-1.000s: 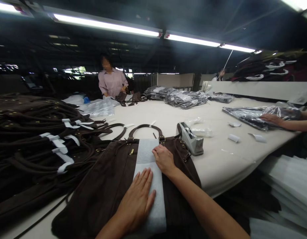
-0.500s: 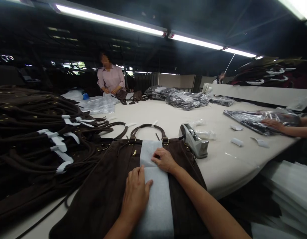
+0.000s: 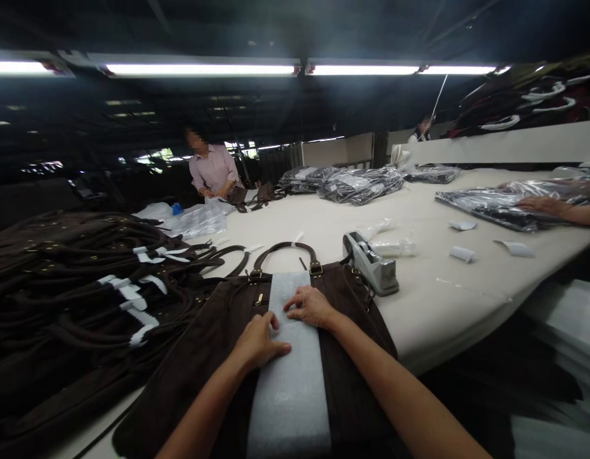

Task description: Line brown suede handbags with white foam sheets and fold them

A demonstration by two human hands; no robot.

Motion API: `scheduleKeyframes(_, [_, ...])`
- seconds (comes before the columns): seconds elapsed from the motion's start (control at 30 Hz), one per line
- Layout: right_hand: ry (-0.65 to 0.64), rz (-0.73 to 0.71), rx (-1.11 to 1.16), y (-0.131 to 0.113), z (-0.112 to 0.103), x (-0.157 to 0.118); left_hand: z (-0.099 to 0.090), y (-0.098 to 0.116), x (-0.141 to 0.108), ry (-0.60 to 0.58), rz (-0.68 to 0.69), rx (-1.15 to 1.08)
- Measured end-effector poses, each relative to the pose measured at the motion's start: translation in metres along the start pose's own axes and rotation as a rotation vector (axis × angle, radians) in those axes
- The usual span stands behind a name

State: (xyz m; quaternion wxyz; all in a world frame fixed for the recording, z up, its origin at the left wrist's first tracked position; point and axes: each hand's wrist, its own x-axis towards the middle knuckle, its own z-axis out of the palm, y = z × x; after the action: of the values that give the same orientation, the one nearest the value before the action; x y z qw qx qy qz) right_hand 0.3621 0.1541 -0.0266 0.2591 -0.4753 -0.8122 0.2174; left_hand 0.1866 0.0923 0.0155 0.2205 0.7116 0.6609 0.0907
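A dark brown handbag lies flat on the table before me, its looped handle pointing away. A pale whitish strip of thin wrapping material runs down its middle, with an overlapping edge between my hands. My left hand rests at the strip's left side, fingers bent and thumb stretched across it, apart. Just above and to the right, my right hand touches the strip near the overlap, its fingertips and thumb slightly apart. Beside the bag's upper right corner stands a grey tape dispenser.
Brown bags with white-wrapped handles are heaped on the left. Plastic-wrapped bags lie farther back, and a co-worker's hand rests on another at right. Another person stands across the table. White sheets are stacked below the right edge.
My left hand has shifted up toward the overlap, with its thumb farther from its fingers. My right hand has moved slightly left. The camera view has tilted.
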Motion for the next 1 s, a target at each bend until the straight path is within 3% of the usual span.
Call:
scheduleKeyframes(0.23, [0.027,0.006,0.066,0.0,0.005,-0.004,-0.011,-0.004,-0.007,0.187,0.138,-0.195])
scheduleKeyframes(0.37, [0.009,0.025,0.111,-0.005,-0.002,-0.005,-0.021,0.001,0.006,0.167,0.209,-0.291])
scheduleKeyframes(0.53, [-0.006,0.046,0.215,-0.007,-0.005,-0.008,-0.008,-0.003,0.022,0.111,0.198,-0.354])
scheduleKeyframes(0.8, [0.106,-0.079,0.054,0.024,0.035,-0.007,0.013,-0.014,0.023,0.172,0.113,-0.278])
scheduleKeyframes(1.0, [0.089,-0.091,-0.01,0.02,0.031,-0.013,0.017,-0.013,0.003,0.165,0.269,-0.144])
